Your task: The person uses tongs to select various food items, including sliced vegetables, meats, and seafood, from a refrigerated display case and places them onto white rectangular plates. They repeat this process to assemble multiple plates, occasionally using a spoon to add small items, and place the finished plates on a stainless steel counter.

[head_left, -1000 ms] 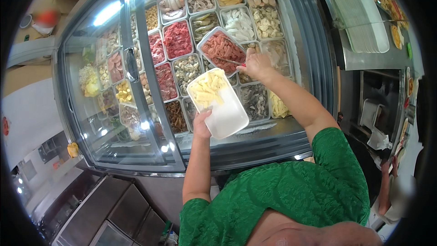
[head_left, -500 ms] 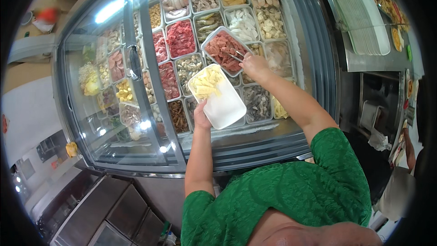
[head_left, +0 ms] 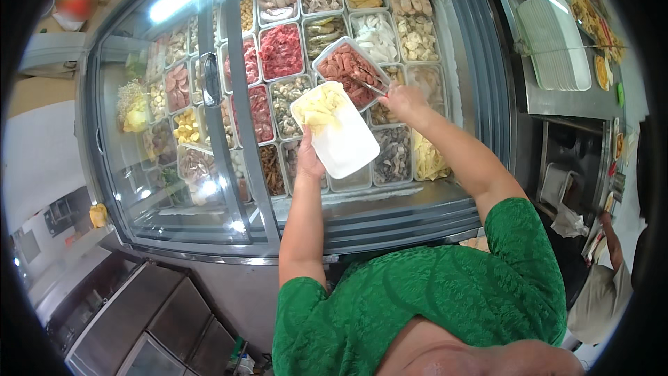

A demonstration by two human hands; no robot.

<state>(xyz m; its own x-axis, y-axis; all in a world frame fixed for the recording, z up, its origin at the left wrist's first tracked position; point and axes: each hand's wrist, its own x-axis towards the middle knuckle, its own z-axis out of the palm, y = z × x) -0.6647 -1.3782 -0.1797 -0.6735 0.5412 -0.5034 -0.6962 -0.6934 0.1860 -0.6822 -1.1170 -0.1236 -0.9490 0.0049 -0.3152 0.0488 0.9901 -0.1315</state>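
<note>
My left hand (head_left: 309,157) grips the edge of a white rectangular tray (head_left: 348,146) and holds it over the display of food containers. Pale yellow strips of food (head_left: 321,106) lie at the tray's far end; its near part is bare. My right hand (head_left: 404,103) is closed around metal tongs (head_left: 372,86). Their tips reach into a clear tub of reddish-pink sliced meat (head_left: 341,68), which sits tilted on top of the other tubs, just beyond the white tray. Whether the tips pinch any meat is too small to tell.
A glass-topped display case (head_left: 174,174) with a grey sliding frame holds rows of tubs: red meat (head_left: 281,51), white strips (head_left: 376,37), dark pieces (head_left: 392,155), yellow strips (head_left: 429,157). Stacked white trays (head_left: 557,42) stand on the right-hand metal counter. Another person (head_left: 602,299) is at the lower right.
The tongs have shifted slightly in the meat tub, with my right hand a little farther right. The white tray has risen slightly in view, and the whole view has moved a little.
</note>
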